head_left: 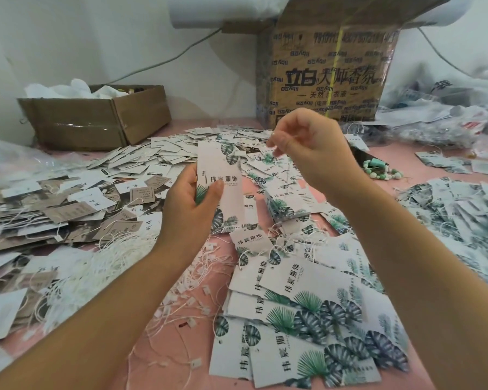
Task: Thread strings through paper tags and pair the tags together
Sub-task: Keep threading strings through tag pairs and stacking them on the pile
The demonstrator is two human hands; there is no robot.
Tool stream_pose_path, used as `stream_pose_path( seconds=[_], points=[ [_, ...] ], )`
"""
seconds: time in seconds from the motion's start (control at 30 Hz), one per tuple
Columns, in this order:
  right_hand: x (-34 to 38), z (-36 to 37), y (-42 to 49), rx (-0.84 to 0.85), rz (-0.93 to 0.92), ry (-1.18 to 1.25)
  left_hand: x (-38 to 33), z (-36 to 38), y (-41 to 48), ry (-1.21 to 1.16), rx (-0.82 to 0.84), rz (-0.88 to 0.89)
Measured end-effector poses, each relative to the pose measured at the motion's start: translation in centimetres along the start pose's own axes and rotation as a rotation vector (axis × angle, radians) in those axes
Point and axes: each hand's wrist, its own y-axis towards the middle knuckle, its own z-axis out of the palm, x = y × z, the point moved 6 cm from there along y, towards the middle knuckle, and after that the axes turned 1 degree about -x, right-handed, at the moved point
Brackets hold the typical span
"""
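The left hand (192, 205) is gripping a leaf-print tag (223, 164) upright above the pink table (164, 347), probably keeping its top end clear for threading, while the right hand (312, 153) is pinching what looks like a thin string (285, 170) just beside it.

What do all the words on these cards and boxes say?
"玮宸服饰": leaf-print tag in the left hand, and the same on the loose tags lying on the table.
"立白" and "大师香氛": big cardboard box.
"天然", "衣液": below that; the character between is unreadable.
"HIGH WORK END CLOTHES", probably: upside-down brown tags.
Small print on tags, tape logos and numbers on the box: too blurred.
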Motion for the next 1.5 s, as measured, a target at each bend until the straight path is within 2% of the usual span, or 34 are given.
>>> stream_pose_path(
  seconds=[0.07,0.1,0.33,0.67,0.93,1.3,1.5],
  points=[
    [-0.3,0.5,-0.1,0.025,0.065,0.125,-0.1,0.1,-0.1,-0.005,0.004,0.001],
    [-0.4,0.7,-0.2,0.029,0.070,0.111,-0.1,0.1,-0.2,-0.012,0.004,0.003],
    [-0.1,2.5,-0.4,0.108,-0.044,-0.211,-0.9,0.8,-0.6,-0.036,0.069,0.057],
    [0.4,3.1,-0.8,0.076,-0.113,-0.298,-1.5,1.2,-0.8,-0.032,0.098,0.078],
    [1.0,3.0,-1.1,-0.054,-0.189,-0.327,-2.6,0.6,0.0,-0.028,0.117,0.078],
    [3.1,2.6,-2.3,-0.252,-0.374,-0.291,-5.5,0.0,1.0,0.051,0.400,0.118],
    [3.1,2.5,-2.5,-0.286,-0.389,-0.294,-5.9,0.6,0.7,0.012,0.369,0.112]
  ],
)
